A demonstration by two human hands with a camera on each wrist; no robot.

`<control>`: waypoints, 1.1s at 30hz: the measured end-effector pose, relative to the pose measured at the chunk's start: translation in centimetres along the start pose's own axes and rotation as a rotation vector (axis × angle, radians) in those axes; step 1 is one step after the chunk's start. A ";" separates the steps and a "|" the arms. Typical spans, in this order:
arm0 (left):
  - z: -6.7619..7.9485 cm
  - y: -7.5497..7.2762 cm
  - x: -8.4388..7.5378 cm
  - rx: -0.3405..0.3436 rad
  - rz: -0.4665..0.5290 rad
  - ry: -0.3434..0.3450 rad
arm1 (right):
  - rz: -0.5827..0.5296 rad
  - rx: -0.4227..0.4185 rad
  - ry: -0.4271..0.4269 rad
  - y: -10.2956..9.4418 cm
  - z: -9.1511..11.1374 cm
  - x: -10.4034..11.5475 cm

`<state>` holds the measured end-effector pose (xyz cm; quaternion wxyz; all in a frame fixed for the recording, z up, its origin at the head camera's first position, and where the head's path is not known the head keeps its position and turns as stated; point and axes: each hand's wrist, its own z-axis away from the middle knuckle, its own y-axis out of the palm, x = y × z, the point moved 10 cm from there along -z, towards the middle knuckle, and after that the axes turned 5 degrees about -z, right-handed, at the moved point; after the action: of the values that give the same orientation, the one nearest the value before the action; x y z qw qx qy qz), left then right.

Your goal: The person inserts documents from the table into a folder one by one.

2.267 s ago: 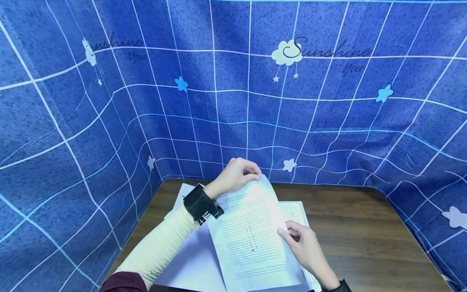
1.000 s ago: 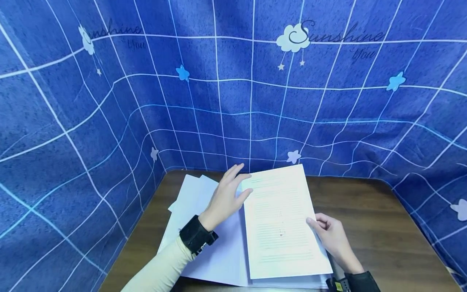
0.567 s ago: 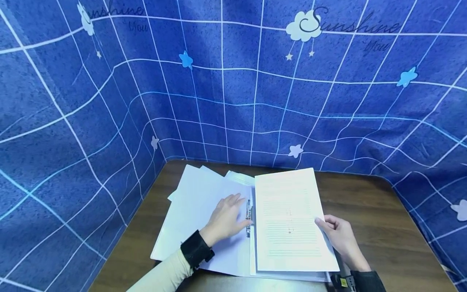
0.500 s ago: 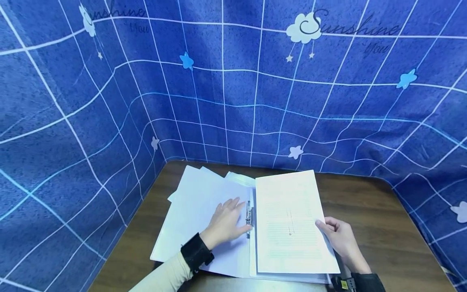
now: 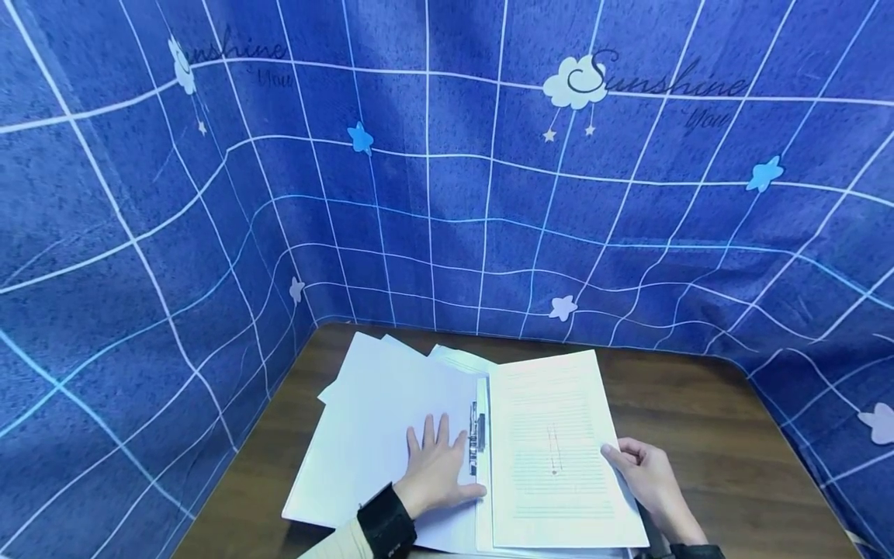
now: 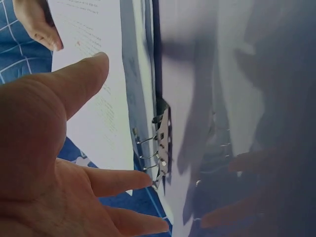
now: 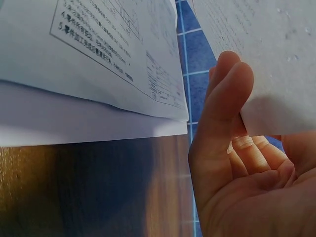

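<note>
A ring binder lies open on the table, its pale left cover [image 5: 377, 450] spread flat and a metal ring clip [image 5: 473, 442] along its spine. My left hand [image 5: 434, 470] rests on that cover with fingers spread, its thumb pointing at the spine just below the clip. In the left wrist view the clip's thin metal prongs [image 6: 149, 157] stick out near a fingertip. My right hand [image 5: 646, 473] pinches the right edge of a printed sheet [image 5: 559, 497] between thumb and fingers. The right wrist view has this sheet raised apart from other printed pages [image 7: 123, 54] beneath.
White sheet corners [image 5: 398, 341] poke out behind the binder at the upper left. The brown wooden table [image 5: 726, 435] extends to the right. A blue gridded curtain [image 5: 447, 194] hangs around the back and sides.
My left hand has let go of the sheet's top edge and come down onto the left cover. The sheet has shifted right in my right hand, uncovering the ring clip.
</note>
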<state>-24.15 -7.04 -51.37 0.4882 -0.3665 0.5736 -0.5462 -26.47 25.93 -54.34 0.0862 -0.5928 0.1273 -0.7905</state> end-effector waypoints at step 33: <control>0.8 1.8 0.3 -0.014 0.023 -0.033 | 0.052 -0.001 0.003 1.5 -0.2 -0.7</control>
<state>-23.22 -7.31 -53.08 0.5012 -0.3721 0.5734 -0.5306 -26.47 24.68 -55.47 0.1062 -0.5883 0.1431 -0.7888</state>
